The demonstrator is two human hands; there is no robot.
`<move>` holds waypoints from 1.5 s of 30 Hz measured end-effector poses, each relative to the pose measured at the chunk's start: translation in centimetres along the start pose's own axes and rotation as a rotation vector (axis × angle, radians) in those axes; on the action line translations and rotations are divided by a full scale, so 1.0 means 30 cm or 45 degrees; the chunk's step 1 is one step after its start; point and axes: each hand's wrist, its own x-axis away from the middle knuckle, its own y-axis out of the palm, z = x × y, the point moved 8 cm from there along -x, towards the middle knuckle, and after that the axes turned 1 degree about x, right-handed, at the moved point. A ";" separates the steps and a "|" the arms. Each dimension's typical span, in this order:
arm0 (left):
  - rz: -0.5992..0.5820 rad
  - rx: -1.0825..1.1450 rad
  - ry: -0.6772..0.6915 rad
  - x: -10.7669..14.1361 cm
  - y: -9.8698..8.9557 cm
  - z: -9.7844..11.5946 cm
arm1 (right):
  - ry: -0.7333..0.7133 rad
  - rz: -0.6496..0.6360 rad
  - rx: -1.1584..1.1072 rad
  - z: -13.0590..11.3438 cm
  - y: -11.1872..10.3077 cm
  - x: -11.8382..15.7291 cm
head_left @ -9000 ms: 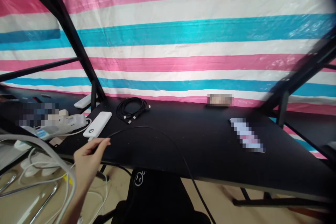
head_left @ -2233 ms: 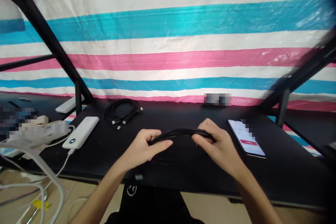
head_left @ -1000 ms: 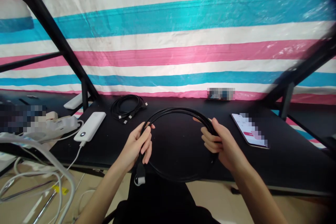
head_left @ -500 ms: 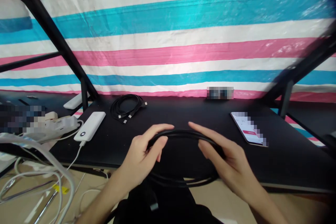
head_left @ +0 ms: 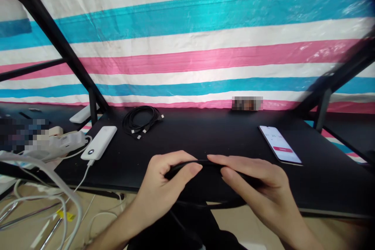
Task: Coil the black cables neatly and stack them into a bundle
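A black cable point(head_left: 218, 205), wound into a loop, hangs between my hands over the front edge of the black table point(head_left: 187, 136). My left hand point(head_left: 168, 183) pinches the top of the loop between thumb and fingers. My right hand point(head_left: 259, 187) is closed round the loop's right side, its index fingertip near the left one. One cable end dangles over my lap and is partly hidden by the dark clothing. Farther back lies a second coiled black cable point(head_left: 140, 119) with its connector ends showing.
A white power bank point(head_left: 99, 142) with a cord plugged in lies at the left. On the right is a lit phone point(head_left: 279, 144). A blurred-out small object point(head_left: 247, 103) stands at the back. White cables point(head_left: 66, 187) and a power strip point(head_left: 66, 142) crowd the left; black table frames rise on both sides.
Both hands have come lower and closer to me, and the left one has moved right, so the fingertips are nearer together. The loop looks flatter, and its dangling end has shifted right and down.
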 end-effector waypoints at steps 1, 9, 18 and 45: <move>0.003 0.002 -0.014 -0.003 -0.001 -0.001 | -0.023 0.032 0.032 -0.004 -0.004 0.001; -0.024 0.339 -0.239 -0.091 -0.012 -0.122 | 0.224 0.270 0.139 0.142 -0.090 -0.050; 0.219 0.937 -0.485 -0.302 -0.079 -0.363 | 0.603 -0.298 -0.143 0.513 0.050 -0.098; -0.184 -1.194 0.348 -0.497 0.049 -0.638 | 0.851 0.206 0.054 1.051 0.090 -0.347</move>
